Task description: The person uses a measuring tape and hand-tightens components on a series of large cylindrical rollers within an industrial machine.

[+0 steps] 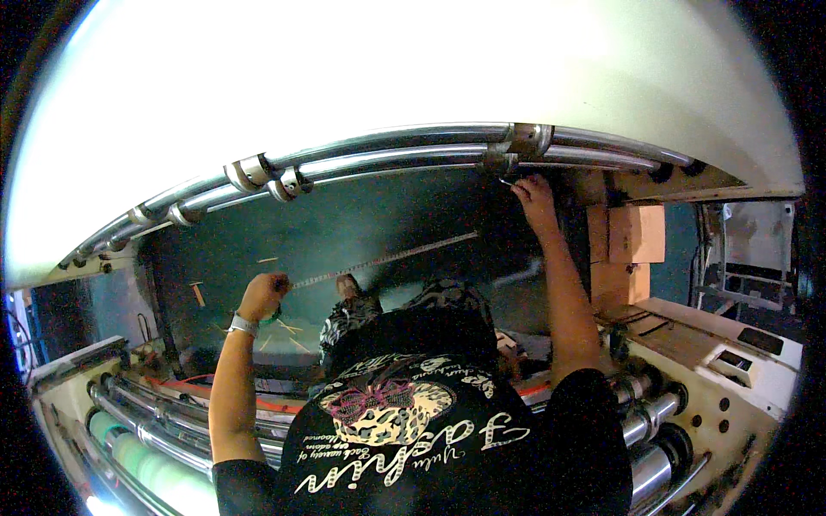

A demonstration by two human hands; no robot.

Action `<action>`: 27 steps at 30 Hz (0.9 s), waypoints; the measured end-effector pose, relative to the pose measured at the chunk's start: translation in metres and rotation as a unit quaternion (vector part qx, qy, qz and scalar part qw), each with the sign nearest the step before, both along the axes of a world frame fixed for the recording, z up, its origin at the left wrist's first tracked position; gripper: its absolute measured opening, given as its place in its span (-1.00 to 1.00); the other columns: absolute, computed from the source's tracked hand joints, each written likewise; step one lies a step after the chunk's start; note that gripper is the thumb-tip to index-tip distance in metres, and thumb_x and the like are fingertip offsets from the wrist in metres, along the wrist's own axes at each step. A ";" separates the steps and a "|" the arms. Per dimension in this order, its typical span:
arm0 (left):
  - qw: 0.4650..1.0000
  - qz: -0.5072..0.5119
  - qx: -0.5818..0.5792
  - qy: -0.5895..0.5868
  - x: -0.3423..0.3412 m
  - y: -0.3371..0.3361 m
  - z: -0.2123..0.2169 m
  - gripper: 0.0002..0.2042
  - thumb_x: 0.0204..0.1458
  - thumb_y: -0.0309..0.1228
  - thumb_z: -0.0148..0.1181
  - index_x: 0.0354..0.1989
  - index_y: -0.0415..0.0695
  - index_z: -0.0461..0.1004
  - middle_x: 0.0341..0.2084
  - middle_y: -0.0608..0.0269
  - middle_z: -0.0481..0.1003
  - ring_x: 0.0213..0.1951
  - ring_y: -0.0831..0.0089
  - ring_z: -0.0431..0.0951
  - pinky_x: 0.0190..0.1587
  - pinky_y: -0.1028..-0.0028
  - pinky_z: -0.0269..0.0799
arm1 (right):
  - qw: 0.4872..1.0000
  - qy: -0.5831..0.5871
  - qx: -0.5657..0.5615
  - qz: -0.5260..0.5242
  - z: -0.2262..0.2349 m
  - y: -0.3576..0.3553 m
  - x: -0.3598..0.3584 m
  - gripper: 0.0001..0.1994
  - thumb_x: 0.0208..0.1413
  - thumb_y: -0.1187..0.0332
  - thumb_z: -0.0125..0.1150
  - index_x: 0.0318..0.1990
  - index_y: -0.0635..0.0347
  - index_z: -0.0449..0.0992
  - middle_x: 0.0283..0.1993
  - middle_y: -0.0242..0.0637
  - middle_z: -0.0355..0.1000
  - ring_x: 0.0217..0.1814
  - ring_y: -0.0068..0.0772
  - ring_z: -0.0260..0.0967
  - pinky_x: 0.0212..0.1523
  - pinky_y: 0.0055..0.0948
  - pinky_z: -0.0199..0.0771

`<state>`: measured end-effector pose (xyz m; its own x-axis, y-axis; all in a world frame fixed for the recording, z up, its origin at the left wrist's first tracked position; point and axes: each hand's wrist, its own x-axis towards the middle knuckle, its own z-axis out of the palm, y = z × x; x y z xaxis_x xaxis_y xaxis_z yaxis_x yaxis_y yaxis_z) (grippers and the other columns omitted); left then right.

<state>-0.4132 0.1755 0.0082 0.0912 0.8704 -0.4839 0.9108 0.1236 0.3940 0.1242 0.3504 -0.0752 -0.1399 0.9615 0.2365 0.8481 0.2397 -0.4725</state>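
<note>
My left hand (pixel 265 295) is closed, low over the dark floor. From its fingers a pale tape measure (pixel 387 258) with fine markings runs off to the right, its far end loose. At the upper right my right hand (pixel 535 196) reaches up to the machine's rods, fingers pinched on a small, thin shiny metal tool (pixel 506 181). What kind of tool it is cannot be made out. Just above the tool's tip sits a metal collar (pixel 499 162) on the lower steel rod (pixel 404 158).
A broad white machine cover (pixel 413 60) fills the far side, above the rods and more collars (pixel 249 172). Behind me run steel rollers (pixel 155 408). Cardboard boxes (pixel 635 234) stand at the right. Pale strips (pixel 198 294) lie on the floor near my foot (pixel 348 287).
</note>
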 end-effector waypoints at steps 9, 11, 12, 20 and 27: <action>0.999 0.005 -0.033 0.007 0.010 -0.014 0.000 -0.86 -0.13 -0.38 0.09 -0.49 -0.21 0.43 -0.53 -0.03 0.44 -0.38 0.00 0.44 -0.38 0.21 0.32 | 0.995 -0.051 0.036 0.078 0.024 0.022 -0.002 -0.87 -0.14 0.34 0.22 -0.44 0.18 0.49 -0.34 -0.22 0.32 -0.22 -0.11 0.27 -0.17 -0.20 0.28; 1.000 0.007 -0.028 0.008 0.014 -0.013 -0.001 -0.85 -0.14 -0.38 0.09 -0.50 -0.22 0.42 -0.53 -0.03 0.44 -0.39 -0.01 0.43 -0.39 0.21 0.31 | 0.994 -0.064 0.029 0.085 0.028 0.027 -0.001 -0.87 -0.15 0.34 0.22 -0.46 0.18 0.48 -0.34 -0.22 0.32 -0.21 -0.13 0.28 -0.17 -0.20 0.28; 1.000 0.003 -0.017 0.007 0.015 -0.014 -0.005 -0.85 -0.14 -0.37 0.10 -0.50 -0.22 0.42 -0.54 -0.03 0.44 -0.39 -0.01 0.43 -0.39 0.21 0.31 | 0.992 -0.080 0.027 0.093 0.028 0.030 -0.001 -0.86 -0.16 0.33 0.22 -0.47 0.18 0.48 -0.33 -0.23 0.33 -0.20 -0.13 0.28 -0.17 -0.20 0.28; 0.999 0.025 -0.028 -0.006 0.008 -0.024 -0.023 -0.82 -0.11 -0.33 0.07 -0.48 -0.20 0.44 -0.53 -0.05 0.44 -0.39 -0.04 0.42 -0.38 0.17 0.31 | 0.979 -0.172 0.055 0.090 0.031 0.045 0.005 -0.77 -0.17 0.17 0.21 -0.49 0.15 0.48 -0.33 -0.24 0.37 -0.19 -0.16 0.29 -0.16 -0.21 0.27; 0.998 0.018 -0.056 0.030 -0.005 -0.017 -0.016 -0.84 -0.12 -0.35 0.09 -0.43 -0.18 0.46 -0.49 -0.04 0.46 -0.38 -0.04 0.43 -0.37 0.21 0.34 | 0.985 -0.161 0.023 0.062 0.024 0.047 0.014 -0.71 -0.16 0.10 0.19 -0.45 0.15 0.47 -0.36 -0.24 0.38 -0.17 -0.16 0.29 -0.09 -0.12 0.22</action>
<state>-0.4183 0.1583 -0.0082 0.0292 0.8133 -0.5811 0.9263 0.1965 0.3215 0.1378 0.3978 -0.0516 -0.3305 0.9217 0.2029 0.9150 0.3656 -0.1704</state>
